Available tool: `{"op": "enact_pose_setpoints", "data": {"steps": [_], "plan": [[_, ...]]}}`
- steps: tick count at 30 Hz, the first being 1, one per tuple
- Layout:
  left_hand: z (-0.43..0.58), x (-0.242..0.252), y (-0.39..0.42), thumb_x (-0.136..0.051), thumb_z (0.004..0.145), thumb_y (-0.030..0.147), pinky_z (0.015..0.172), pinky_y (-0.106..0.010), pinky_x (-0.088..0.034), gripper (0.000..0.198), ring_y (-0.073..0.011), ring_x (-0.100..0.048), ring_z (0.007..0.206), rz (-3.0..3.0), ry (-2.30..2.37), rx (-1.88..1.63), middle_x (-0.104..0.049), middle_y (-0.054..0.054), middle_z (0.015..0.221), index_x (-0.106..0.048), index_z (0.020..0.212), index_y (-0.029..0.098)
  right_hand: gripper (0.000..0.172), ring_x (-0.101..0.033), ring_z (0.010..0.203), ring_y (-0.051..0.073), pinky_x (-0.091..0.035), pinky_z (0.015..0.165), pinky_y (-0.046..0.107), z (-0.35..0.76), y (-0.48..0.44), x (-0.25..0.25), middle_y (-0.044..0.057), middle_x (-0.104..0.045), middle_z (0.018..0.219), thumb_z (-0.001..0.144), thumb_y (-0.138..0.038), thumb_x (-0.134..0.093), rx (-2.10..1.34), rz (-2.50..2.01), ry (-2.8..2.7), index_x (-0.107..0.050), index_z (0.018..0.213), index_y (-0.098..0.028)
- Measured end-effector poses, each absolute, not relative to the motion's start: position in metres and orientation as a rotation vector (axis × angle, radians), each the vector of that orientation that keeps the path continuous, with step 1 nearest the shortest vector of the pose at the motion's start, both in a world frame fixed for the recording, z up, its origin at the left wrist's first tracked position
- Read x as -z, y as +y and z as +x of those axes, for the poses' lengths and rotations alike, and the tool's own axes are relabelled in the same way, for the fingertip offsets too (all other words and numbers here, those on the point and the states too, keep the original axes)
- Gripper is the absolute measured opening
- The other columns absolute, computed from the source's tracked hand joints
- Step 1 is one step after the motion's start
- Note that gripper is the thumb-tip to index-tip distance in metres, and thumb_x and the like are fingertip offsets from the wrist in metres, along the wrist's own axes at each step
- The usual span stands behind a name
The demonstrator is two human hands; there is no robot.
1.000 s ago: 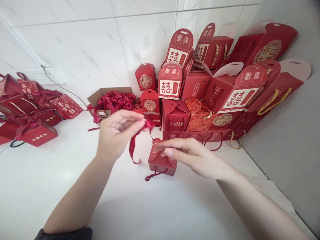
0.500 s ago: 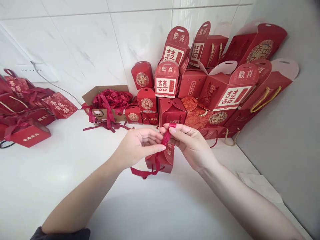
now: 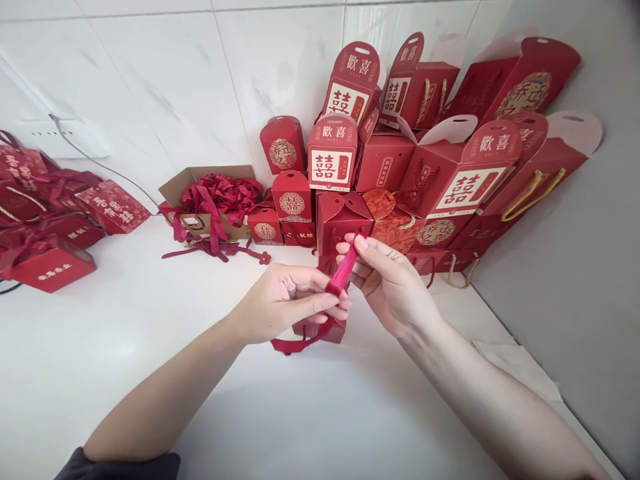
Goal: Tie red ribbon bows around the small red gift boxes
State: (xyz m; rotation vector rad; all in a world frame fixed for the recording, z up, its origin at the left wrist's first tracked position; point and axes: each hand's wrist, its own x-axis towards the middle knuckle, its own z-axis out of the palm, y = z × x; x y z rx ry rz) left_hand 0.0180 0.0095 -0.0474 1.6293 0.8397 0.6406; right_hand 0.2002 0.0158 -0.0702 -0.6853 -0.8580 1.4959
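Head view. Left hand (image 3: 285,300): curling narrow, gripping a red satin ribbon (image 3: 343,270) along its middle. Right hand (image 3: 393,287): pinching the ribbon's upper end between thumb and fingertips. Small red gift box (image 3: 320,330): sitting on the white counter (image 3: 125,353) directly beneath both hands, mostly hidden by them, with the ribbon's lower loop trailing beside it. Just ahead of the right hand: stacked red gift boxes (image 3: 340,223) rising against the wall. Ahead and left of the left hand: a cardboard carton (image 3: 175,190) holding loose red ribbons (image 3: 220,197).
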Motion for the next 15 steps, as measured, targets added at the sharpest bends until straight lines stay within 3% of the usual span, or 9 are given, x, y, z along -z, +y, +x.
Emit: {"op": "enact_pose_setpoints", "data": {"steps": [2,7,12,15], "plan": [[0.019,0.049,0.009,-0.065,0.085,0.03,0.068,-0.023,-0.061,0.018,-0.0197,-0.074,0.084,1.669,0.791,-0.673,-0.076,-0.009,0.091,-0.075,0.093,0.017,0.019,-0.071,0.074,0.012,-0.055,0.071,0.023,0.203,0.016,0.068,0.0,-0.076,0.09,0.079,-0.038,-0.072,-1.487,-0.709,-0.824,-0.071,0.091,-0.023],[0.016,0.044,0.006,-0.064,0.085,0.029,0.064,-0.024,-0.06,0.019,-0.0176,-0.072,0.072,1.9,0.728,-0.603,-0.077,-0.008,0.083,-0.077,0.09,0.017,0.019,-0.071,0.07,0.012,-0.056,0.066,0.021,0.21,0.023,0.068,0.0,-0.075,0.081,0.078,-0.037,-0.073,-1.416,-0.74,-0.791,-0.071,0.087,-0.02],[0.012,0.034,0.006,-0.06,0.087,0.032,0.06,-0.025,-0.058,0.022,-0.0168,-0.069,0.064,2.011,0.717,-0.36,-0.074,-0.007,0.075,-0.076,0.085,0.017,0.014,-0.072,0.083,0.011,-0.058,0.079,0.02,0.227,0.035,0.057,-0.002,-0.075,0.088,0.083,-0.035,-0.067,-1.244,-0.73,-0.761,-0.071,0.086,-0.023],[0.005,0.031,0.009,-0.061,0.086,0.034,0.059,-0.023,-0.055,0.02,-0.015,-0.067,0.062,2.206,0.778,-0.298,-0.074,-0.003,0.072,-0.075,0.082,0.021,0.018,-0.071,0.09,0.007,-0.056,0.073,0.013,0.25,0.036,0.039,-0.006,-0.076,0.088,0.084,-0.029,-0.059,-1.157,-0.674,-0.736,-0.074,0.073,-0.026]]}}
